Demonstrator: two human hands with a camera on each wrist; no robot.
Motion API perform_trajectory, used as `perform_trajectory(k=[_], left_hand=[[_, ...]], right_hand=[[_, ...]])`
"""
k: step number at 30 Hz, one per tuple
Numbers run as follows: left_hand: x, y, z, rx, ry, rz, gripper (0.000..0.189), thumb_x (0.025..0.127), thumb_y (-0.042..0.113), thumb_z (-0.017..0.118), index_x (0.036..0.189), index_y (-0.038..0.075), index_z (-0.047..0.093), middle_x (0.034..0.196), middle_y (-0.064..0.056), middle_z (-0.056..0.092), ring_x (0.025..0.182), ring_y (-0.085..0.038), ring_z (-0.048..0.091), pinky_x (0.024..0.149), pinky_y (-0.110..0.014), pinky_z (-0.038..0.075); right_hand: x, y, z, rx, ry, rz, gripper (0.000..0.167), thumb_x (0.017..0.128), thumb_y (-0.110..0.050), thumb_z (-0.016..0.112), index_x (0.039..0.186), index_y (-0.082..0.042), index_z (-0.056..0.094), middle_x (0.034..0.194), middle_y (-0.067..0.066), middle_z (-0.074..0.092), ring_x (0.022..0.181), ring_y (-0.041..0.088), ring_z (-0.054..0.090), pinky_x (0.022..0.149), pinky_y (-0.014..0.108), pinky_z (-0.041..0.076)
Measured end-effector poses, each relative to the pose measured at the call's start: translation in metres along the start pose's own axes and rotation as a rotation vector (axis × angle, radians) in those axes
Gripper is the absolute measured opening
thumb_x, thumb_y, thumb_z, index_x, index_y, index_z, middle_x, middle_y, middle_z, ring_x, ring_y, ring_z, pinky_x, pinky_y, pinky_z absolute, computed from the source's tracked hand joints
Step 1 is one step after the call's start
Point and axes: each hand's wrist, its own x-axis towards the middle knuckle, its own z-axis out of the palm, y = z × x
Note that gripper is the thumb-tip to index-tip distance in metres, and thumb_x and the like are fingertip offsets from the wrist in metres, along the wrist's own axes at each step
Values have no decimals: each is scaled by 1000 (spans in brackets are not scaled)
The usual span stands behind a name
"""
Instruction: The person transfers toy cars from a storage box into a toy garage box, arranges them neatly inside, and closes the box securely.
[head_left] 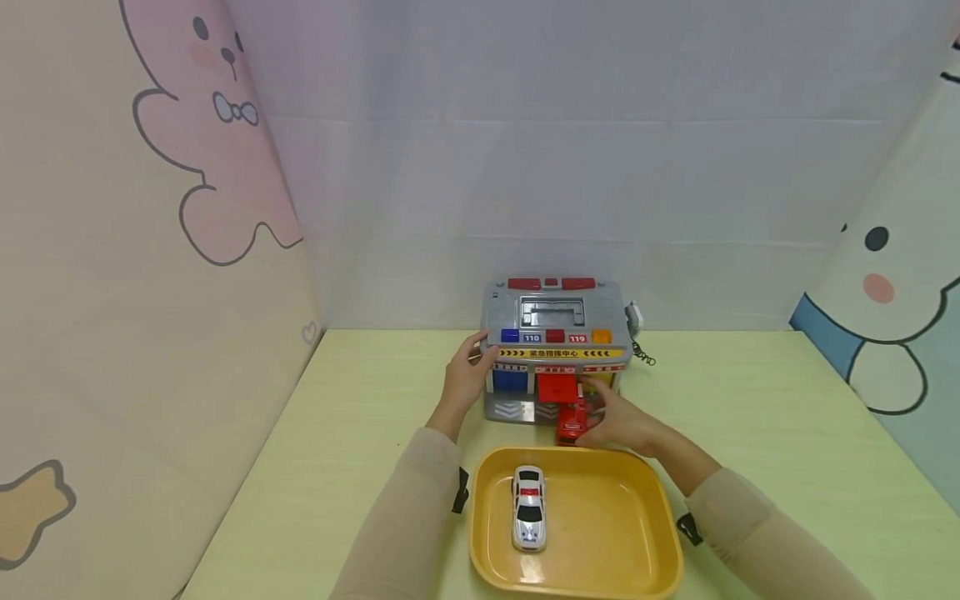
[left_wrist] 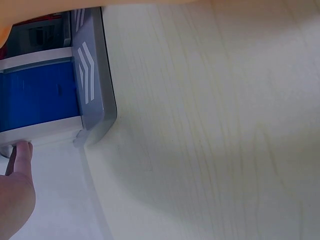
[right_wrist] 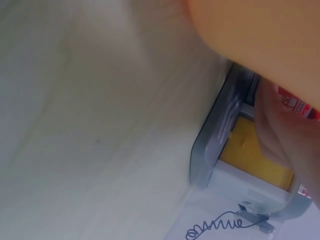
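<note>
A grey toy emergency station [head_left: 506, 312] stands at the back of the table, with blue, red and yellow garage doors. My left hand [head_left: 463, 379] holds its left edge, thumb at the front and a finger [left_wrist: 22, 162] against the side wall. The red middle door [head_left: 557, 388] is swung up and out. Below it, my right hand [head_left: 622, 423] grips a red toy fire truck [head_left: 572, 425] by its side, its far end at the middle doorway. In the right wrist view the hand largely hides the truck, in front of the yellow door [right_wrist: 250, 150].
A yellow tray [head_left: 600, 533] lies in front of the station, close to both forearms. On its left side rests a white toy police car [head_left: 529, 508]. A toy handset [head_left: 634, 317] with a coiled cord [head_left: 642, 353] hangs at the station's right. A white curtain [head_left: 450, 183] rises behind.
</note>
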Motion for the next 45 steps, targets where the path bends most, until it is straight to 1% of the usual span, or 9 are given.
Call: perform_trajectory(k=[7,12,17,23,27,33,38,42,45], left_hand=[[-1,1,0,-4,-8,7,47,98,38,59,142,23,51,129,-16,58,116,-27,58,93,-43,50],[-1,0,1,-6,0,-3,47,98,38,59,142,24,51,130,-15,57,116,-27,58,93,-43,50],[-1,-1,1,-7,-6,-6,47,98,40,59,142,25,51,130,-15,57,116,-27,58,93,-43,50],[0,-3,1,-8,-4,5,48,98,39,59,142,24,51,129,-15,58,116,-27,58,92,-44,50],[0,-3,1,-8,-2,5,47,98,39,59,142,24,51,129,-15,58,115,-26,59,92,-43,50],[1,-3,2,-10,4,-18,47,97,41,59,142,27,51,129,-13,58,115,-25,58,92,-43,50],[2,-4,2,-14,5,-15,46,98,39,59,142,26,51,129,-13,58,115,-25,59,92,-42,51],[1,-2,2,-11,9,-11,46,98,38,59,142,26,52,129,-14,58,115,-26,59,91,-42,51],[1,-1,1,-11,10,-9,46,98,37,59,142,25,52,129,-14,58,114,-26,59,91,-42,51]], right_hand=[[5,4,3,70,-39,-35,106,71,1,83,152,-4,16,122,25,46,97,32,55,84,38,53],[10,6,6,92,-33,-47,109,70,3,84,153,-3,13,120,25,45,96,32,55,81,36,53],[13,8,8,98,-24,-44,111,70,3,84,154,-2,12,124,26,46,97,31,55,83,37,53],[15,8,11,74,-9,-30,111,70,0,86,154,-2,13,129,27,46,100,32,56,88,39,52],[17,10,12,56,2,-18,109,70,-1,86,153,-2,16,129,26,47,101,32,59,90,41,52],[20,12,13,20,24,-27,109,69,-4,87,153,-1,17,130,24,49,101,29,60,91,42,51],[20,11,14,-2,44,-10,109,70,-6,87,153,-3,18,134,25,46,101,30,59,93,44,50],[20,10,14,-6,58,-8,103,72,-8,86,152,-1,21,135,26,46,106,31,58,94,44,49],[20,10,14,20,64,-5,97,74,-8,85,149,1,25,133,25,49,108,33,57,95,45,48]])
